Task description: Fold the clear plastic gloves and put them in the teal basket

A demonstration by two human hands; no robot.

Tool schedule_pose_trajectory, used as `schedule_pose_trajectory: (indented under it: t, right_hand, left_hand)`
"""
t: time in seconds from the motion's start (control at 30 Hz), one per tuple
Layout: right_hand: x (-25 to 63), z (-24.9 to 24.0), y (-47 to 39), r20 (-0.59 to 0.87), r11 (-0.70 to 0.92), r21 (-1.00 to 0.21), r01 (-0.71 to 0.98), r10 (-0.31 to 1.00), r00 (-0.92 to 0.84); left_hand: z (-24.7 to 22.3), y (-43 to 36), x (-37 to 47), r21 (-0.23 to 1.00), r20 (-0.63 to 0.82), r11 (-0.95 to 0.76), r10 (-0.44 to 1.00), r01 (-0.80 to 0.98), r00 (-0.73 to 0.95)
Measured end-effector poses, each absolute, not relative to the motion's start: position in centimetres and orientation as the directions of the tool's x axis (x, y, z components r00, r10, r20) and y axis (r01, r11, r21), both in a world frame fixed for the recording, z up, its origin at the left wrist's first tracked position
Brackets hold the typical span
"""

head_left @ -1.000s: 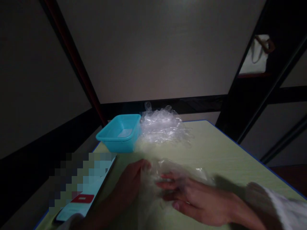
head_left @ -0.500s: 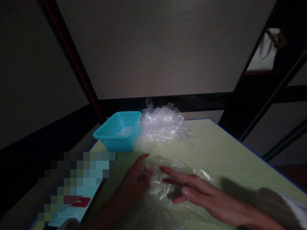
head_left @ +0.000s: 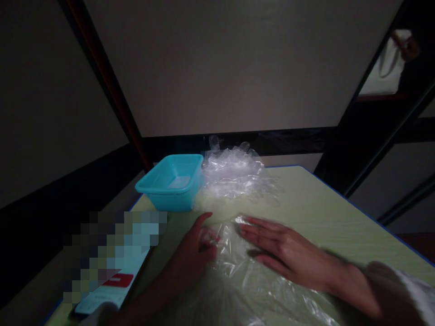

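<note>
A thin, clear plastic glove, crumpled and shiny, lies on the table in front of me, its outline hard to follow. My left hand is at its left side, fingers curled on the film and thumb raised. Flat across the film's right part rests my right hand, fingers stretched out and holding nothing. Farther back is a loose pile of clear plastic gloves, some finger shapes showing at its edges.
A turquoise plastic basin stands beside the pile at the back left, something pale inside it. A phone with a lit screen, partly blurred out, lies at the left. The pale table has a blue edge. Behind it rises a panel.
My right hand has turned palm down and flattened onto the plastic, moving slightly up and right. More of the film is spread toward the lower right. My left hand keeps nearly the same pose.
</note>
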State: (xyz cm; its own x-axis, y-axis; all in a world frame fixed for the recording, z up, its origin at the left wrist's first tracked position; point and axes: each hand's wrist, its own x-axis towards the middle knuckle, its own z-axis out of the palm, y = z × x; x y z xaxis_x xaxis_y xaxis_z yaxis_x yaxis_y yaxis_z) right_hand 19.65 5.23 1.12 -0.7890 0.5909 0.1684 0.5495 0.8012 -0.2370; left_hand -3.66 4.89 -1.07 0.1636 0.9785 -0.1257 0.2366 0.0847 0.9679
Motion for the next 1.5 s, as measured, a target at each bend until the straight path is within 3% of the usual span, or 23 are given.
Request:
schedule_pose_trajectory:
  t: [0.13, 0.4, 0.63, 0.77, 0.9, 1.0, 1.1, 1.23, 1.5]
  right_hand:
    - [19.7, 1.0, 5.5, 0.043, 0.824, -0.215, 0.524, 0.544, -0.838]
    - [20.2, 0.3, 5.8, -0.071, 0.745, -0.256, 0.616, 0.621, -0.781]
    - [21.7, -0.4, 7.6, -0.022, 0.71, -0.176, 0.682, 0.689, -0.724]
    - [22.1, -0.6, 8.1, 0.046, 0.658, -0.133, 0.741, 0.751, -0.659]
    - [20.8, 0.1, 6.9, 0.138, 0.656, -0.205, 0.727, 0.754, -0.642]
    - [19.1, 0.5, 5.5, 0.169, 0.685, -0.279, 0.673, 0.725, -0.668]
    - [17.8, 0.2, 4.8, 0.175, 0.718, -0.318, 0.62, 0.687, -0.705]
    - [17.6, -0.6, 5.1, 0.087, 0.735, -0.298, 0.608, 0.656, -0.75]
    - [19.2, -0.9, 6.7, -0.007, 0.689, -0.244, 0.683, 0.703, -0.711]
  left_hand:
    - [-1.0, 5.0, -3.9, 0.949, -0.099, 0.06, 0.989, 0.311, 0.111]
    - [-1.3, 5.3, -4.3, 0.823, 0.111, -0.099, 0.994, 0.559, 0.014]
    - [-2.1, 5.2, -4.9, 0.691, 0.214, -0.186, 0.976, 0.698, 0.047]
    - [-2.5, 5.2, -5.2, 0.511, 0.392, -0.341, 0.909, 0.789, 0.139]
    - [-2.1, 4.7, -4.7, 0.359, 0.537, -0.522, 0.793, 0.774, 0.287]
    - [-1.6, 4.2, -3.9, 0.322, 0.489, -0.622, 0.755, 0.714, 0.437]
    - [-1.5, 3.8, -3.2, 0.325, 0.322, -0.629, 0.776, 0.706, 0.543]
    - [-1.7, 3.8, -3.1, 0.337, 0.135, -0.62, 0.777, 0.709, 0.615]
    - [-1.5, 4.2, -3.5, 0.278, 0.0, -0.654, 0.733, 0.704, 0.68]
